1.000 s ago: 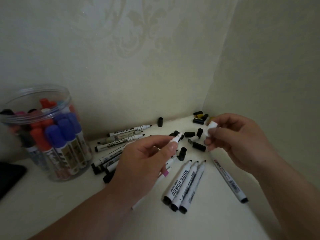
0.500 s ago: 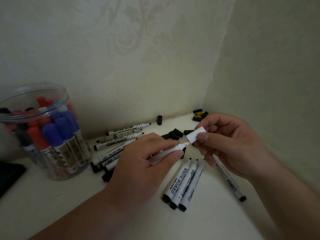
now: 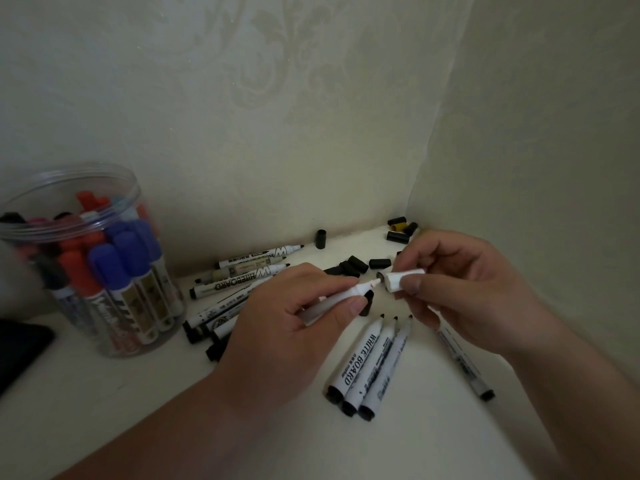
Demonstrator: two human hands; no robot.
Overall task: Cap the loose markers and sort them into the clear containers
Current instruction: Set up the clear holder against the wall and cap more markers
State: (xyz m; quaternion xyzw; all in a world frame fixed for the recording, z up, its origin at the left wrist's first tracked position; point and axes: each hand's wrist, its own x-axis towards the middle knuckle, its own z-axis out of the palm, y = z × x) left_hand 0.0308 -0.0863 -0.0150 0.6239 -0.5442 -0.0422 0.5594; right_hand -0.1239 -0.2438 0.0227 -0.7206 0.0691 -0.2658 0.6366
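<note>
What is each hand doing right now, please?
Left hand: closed around an uncapped white marker.
Right hand: pinching a white cap, just short of the marker's tip.

Prob. a home room, corner nook. Floral damask-type wallpaper (image 3: 263, 81) on back wall, faint embossed scrolls; plain pale side wall (image 3: 536, 133) meeting it at rt. Pale tabletop (image 3: 104, 403) pushed into that corner. Dim indoor light. Clear jar (image 3: 69, 174) stuffed w/ red & blue markers (image 3: 107, 268), more lying loose w/ black caps (image 3: 398, 237): household stationery clutter. Dark flat object (image 3: 20, 348) at left edge, unclear what.
</note>
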